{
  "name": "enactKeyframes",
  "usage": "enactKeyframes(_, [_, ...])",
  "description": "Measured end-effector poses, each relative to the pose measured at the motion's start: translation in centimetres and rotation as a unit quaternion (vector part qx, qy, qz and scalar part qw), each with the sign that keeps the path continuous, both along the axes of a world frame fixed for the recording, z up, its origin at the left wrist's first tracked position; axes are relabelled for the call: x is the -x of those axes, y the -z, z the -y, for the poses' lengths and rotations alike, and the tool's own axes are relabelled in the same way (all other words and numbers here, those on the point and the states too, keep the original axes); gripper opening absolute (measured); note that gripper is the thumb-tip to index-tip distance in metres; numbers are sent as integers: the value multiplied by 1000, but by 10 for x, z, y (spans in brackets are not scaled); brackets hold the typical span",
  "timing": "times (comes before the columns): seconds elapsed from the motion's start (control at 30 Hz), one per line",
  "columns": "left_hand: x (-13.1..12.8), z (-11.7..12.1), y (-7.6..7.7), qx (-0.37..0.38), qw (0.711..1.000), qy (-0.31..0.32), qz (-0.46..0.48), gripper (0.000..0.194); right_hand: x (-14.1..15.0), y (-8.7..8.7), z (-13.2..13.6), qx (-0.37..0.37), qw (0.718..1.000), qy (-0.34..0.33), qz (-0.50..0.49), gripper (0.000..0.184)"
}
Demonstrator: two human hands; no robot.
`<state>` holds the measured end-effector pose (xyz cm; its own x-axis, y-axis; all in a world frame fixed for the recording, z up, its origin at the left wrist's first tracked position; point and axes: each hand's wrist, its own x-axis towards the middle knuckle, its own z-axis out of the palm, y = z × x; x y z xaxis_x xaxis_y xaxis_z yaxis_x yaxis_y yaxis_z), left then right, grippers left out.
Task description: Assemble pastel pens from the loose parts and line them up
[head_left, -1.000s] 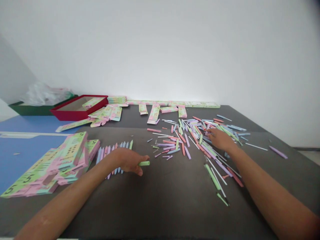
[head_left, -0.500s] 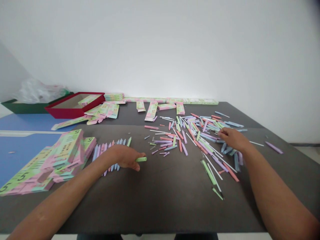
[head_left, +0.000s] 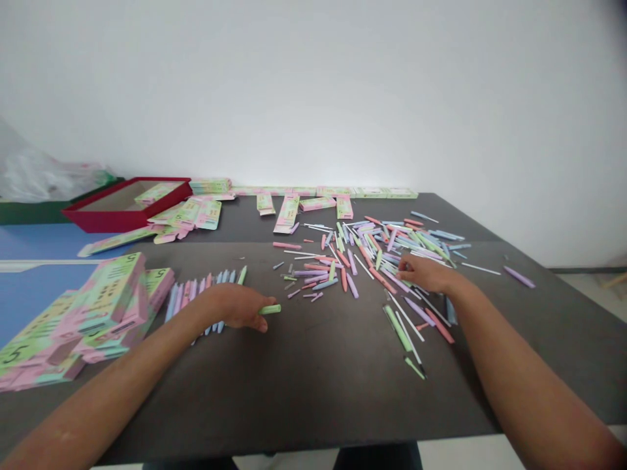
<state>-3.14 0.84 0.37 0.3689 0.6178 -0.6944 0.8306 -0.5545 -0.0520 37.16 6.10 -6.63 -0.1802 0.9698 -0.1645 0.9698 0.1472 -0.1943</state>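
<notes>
My left hand (head_left: 240, 307) is closed round a light green pen barrel (head_left: 271, 309), whose end sticks out to the right past the fingers. Under and behind that hand lies a row of pastel pens (head_left: 177, 297), partly covered by the wrist. My right hand (head_left: 424, 273) is over the scattered pile of pen parts (head_left: 353, 286), fingertips pinched together among purple barrels and white refills. Whatever those fingertips grip, if anything, is hidden. Nearer the front edge lie a green barrel (head_left: 398, 328), a white refill (head_left: 408, 338) and a small green piece (head_left: 414, 367).
Printed pen boxes (head_left: 112, 287) are stacked at the left. Flattened cartons (head_left: 208, 214) lie behind them, beside a red tray (head_left: 78, 220) and a plastic bag (head_left: 44, 176). More boxes (head_left: 372, 192) line the wall. A lone purple barrel (head_left: 519, 277) sits far right.
My right hand has moved left across the pile, towards its middle. The left hand still holds the green barrel in nearly the same place. The whole view has shifted slightly.
</notes>
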Motion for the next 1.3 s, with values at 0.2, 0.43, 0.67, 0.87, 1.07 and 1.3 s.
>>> enactKeyframes(0.2, [0, -1, 3, -3, 1000, -5, 5, 65, -7, -3, 0, -20, 1000, 19, -5, 26])
enactKeyframes(0.43, [-3, 0, 4, -12, 1000, -5, -2, 64, -4, 3, 0, -53, 998, 46, -8, 22])
enactKeyframes(0.67, [-10, 2, 3, -22, 1000, -2, -21, 62, 27, 12, -18, -261, 964, 13, -41, 46])
enactKeyframes(0.87, [-11, 2, 3, -10, 1000, -7, -28, 65, 45, 20, -24, -149, 984, -95, 20, 44])
enactKeyframes(1.07, [-7, 0, 4, -5, 1000, 2, -27, 65, 28, 14, -17, -117, 987, -106, -22, 34])
enactKeyframes(1.3, [-7, 0, 4, -9, 1000, 5, -10, 64, 33, 4, -16, -166, 985, -26, -39, 32])
